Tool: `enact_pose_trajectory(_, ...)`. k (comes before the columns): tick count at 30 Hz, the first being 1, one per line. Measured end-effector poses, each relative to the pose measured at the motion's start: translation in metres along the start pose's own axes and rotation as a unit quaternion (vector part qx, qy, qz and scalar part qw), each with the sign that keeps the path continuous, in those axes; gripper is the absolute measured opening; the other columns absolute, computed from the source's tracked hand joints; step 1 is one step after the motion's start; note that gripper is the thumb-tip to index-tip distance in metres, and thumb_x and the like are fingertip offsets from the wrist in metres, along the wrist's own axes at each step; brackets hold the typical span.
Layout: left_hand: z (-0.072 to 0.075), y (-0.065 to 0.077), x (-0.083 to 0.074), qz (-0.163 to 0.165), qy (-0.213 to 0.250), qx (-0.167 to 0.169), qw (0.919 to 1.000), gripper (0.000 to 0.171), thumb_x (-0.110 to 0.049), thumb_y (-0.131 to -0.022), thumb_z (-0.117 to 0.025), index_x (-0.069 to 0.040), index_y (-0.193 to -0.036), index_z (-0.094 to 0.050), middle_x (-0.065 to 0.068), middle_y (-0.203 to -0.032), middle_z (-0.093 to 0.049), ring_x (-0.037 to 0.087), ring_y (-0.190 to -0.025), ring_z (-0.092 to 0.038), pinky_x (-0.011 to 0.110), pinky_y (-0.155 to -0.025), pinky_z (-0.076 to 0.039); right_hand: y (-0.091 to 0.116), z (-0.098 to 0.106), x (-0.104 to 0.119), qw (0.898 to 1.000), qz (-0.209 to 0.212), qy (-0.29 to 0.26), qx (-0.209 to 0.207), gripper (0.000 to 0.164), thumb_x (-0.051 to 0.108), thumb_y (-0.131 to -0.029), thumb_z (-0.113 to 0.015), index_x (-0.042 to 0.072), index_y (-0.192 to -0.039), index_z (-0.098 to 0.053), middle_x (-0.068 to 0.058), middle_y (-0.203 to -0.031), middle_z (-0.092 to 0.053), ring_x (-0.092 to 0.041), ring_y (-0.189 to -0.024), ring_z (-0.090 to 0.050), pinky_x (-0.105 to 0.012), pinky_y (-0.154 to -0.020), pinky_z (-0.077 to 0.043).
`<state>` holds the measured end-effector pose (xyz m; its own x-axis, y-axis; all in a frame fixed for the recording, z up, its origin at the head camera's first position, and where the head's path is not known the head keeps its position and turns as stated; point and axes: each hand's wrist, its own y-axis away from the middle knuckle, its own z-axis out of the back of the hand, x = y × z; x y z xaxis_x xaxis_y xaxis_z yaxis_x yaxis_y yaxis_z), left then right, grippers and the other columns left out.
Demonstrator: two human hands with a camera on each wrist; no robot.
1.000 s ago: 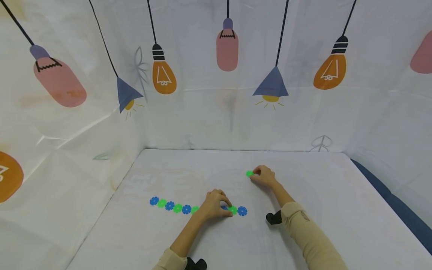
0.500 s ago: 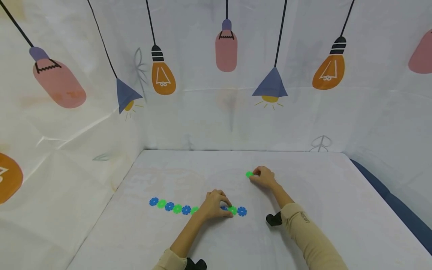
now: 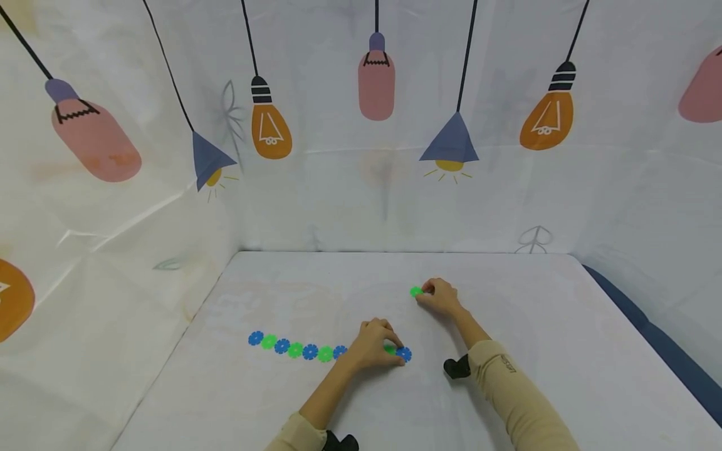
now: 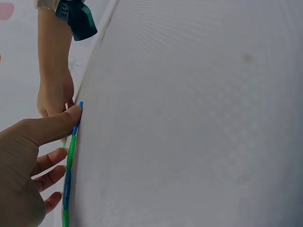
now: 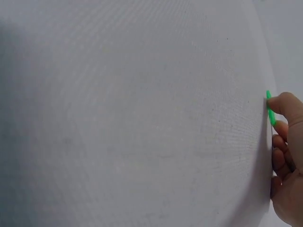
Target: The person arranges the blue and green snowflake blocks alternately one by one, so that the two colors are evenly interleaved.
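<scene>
A row of flat, notched, flower-shaped plastic discs, blue and green by turns, lies on the white table (image 3: 485,388). My left hand (image 3: 373,346) pinches the blue disc (image 3: 404,354) at the row's right end between thumb and fingers. Part of the row behind it is hidden by that hand, though a green disc (image 3: 390,349) shows in the finger gap. Farther back and to the right, my right hand (image 3: 442,297) holds a loose green disc (image 3: 415,292) by its edge. In the right wrist view, thumb and forefinger grip this green disc (image 5: 270,109) close to the tabletop.
The row's left end is a blue disc (image 3: 256,338). Black wrist devices (image 3: 457,367) hang under both sleeves. A white sheet printed with lamps (image 3: 338,194) stands behind the table and along its left side.
My left hand has shifted right along the row, from the green disc to the blue end disc, uncovering another blue disc on its left. My right hand stays put with its green disc.
</scene>
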<state>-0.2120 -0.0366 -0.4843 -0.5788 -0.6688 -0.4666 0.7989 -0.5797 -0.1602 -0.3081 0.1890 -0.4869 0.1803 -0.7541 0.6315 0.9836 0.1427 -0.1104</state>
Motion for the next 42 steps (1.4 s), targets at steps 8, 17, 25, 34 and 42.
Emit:
enact_pose_trajectory(8,-0.005,-0.001,0.001,0.002,-0.006,-0.006,1.0000,0.027,-0.040,-0.068,-0.082,-0.022,-0.087,-0.077,-0.008,-0.091,-0.060,0.007,-0.091,-0.048,0.039,-0.087,-0.033,0.011,0.005,-0.002,0.998,0.050,-0.041,-0.009,0.023,0.015,-0.078,-0.072,-0.004,-0.087,-0.064,-0.011,-0.083,-0.061,-0.024,-0.078,-0.055,-0.037,-0.073,-0.045)
enact_pose_trajectory(17,-0.006,-0.001,0.002,0.005,-0.004,-0.013,0.9999,0.027,-0.040,-0.068,-0.083,-0.022,-0.086,-0.077,-0.008,-0.089,-0.060,0.007,-0.089,-0.048,0.039,-0.087,-0.034,0.054,0.020,0.001,0.985,0.148,-0.049,0.068,0.020,0.014,-0.076,-0.074,0.000,-0.084,-0.064,-0.003,-0.079,-0.058,-0.012,-0.073,-0.050,-0.026,-0.066,-0.044)
enact_pose_trajectory(25,-0.006,0.001,0.001,0.004,-0.004,-0.019,0.9998,0.026,-0.039,-0.068,-0.082,-0.022,-0.087,-0.077,-0.008,-0.090,-0.060,0.008,-0.091,-0.048,0.039,-0.087,-0.033,0.091,0.015,0.005,0.976,0.184,0.013,0.120,0.018,0.019,-0.075,-0.075,0.008,-0.081,-0.062,0.007,-0.080,-0.056,-0.005,-0.074,-0.049,-0.028,-0.069,-0.043)
enact_pose_trajectory(34,-0.005,0.000,0.000,0.000,-0.011,-0.020,0.9997,0.026,-0.040,-0.069,-0.082,-0.022,-0.087,-0.077,-0.008,-0.091,-0.060,0.008,-0.091,-0.048,0.038,-0.087,-0.033,0.101,0.006,0.011,0.975,0.183,0.039,0.116,0.020,0.025,-0.075,-0.075,0.012,-0.082,-0.062,0.009,-0.084,-0.056,-0.008,-0.079,-0.053,-0.036,-0.073,-0.041)
enact_pose_trajectory(42,-0.005,0.001,0.000,-0.003,-0.011,-0.024,0.9996,0.026,-0.040,-0.068,-0.082,-0.022,-0.087,-0.077,-0.008,-0.090,-0.059,0.007,-0.089,-0.048,0.038,-0.087,-0.034,0.105,0.007,0.014,0.972,0.203,0.045,0.107,0.017,0.021,-0.076,-0.075,0.012,-0.083,-0.063,0.008,-0.084,-0.057,-0.009,-0.080,-0.055,-0.034,-0.073,-0.044)
